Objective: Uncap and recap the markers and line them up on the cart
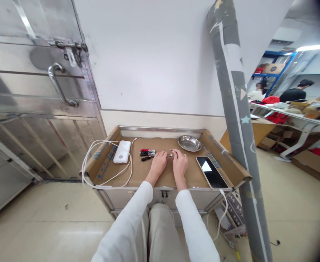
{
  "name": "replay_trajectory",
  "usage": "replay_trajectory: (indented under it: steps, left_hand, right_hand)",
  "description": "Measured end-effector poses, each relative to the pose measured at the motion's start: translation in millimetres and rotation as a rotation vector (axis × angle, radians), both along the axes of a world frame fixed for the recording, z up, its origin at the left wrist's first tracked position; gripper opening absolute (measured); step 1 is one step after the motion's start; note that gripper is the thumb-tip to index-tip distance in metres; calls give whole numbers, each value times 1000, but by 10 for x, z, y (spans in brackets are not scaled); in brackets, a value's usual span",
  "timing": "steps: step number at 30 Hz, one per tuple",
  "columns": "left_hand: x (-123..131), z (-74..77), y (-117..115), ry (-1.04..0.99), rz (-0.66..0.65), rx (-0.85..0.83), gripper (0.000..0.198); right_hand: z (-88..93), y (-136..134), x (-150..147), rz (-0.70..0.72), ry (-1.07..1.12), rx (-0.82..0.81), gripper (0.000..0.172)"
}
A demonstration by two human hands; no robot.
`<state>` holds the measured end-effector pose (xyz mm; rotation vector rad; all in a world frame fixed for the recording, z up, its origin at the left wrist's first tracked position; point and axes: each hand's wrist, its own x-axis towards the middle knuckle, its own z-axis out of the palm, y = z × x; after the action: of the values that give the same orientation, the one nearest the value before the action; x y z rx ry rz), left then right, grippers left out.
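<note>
Over the middle of the brown-covered tray top (138,178), my left hand (159,163) is closed. A short pale and dark pen end (170,155) sticks out at its fingertips. Just to its right, my right hand (180,163) has thumb and fingers pinched around a small dark-tipped piece (171,150), too small to name. Left of my left hand lie several pens (147,153), one red and the others black. A black pen (146,158) lies at an angle nearest me, its right end close to or under my left fingers.
A white power bank (122,152) with a looped white cable lies on the left. To the right are a shallow steel bowl (190,143) and a phone (211,172) with a cable. A tall wrapped roll (240,109) leans by the right edge. Two people sit far right.
</note>
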<state>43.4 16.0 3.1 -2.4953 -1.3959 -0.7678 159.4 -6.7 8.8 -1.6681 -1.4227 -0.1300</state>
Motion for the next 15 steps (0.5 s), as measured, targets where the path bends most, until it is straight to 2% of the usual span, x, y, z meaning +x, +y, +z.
replay_trajectory:
  steps: [4, 6, 12, 15]
  left_hand:
    - [-76, 8, -69, -113, 208, 30, 17]
    - [-88, 17, -62, -138, 251, 43, 18]
    - [-83, 55, -84, -144, 203, 68, 14]
    - [-86, 58, -98, -152, 206, 65, 16]
  right_hand:
    - [-4, 0, -10, 73, -28, 6, 40]
    - [-16, 12, -15, 87, -55, -7, 39]
    - [21, 3, -38, 140, -142, -60, 35]
    - [68, -25, -65, 331, -150, -65, 37]
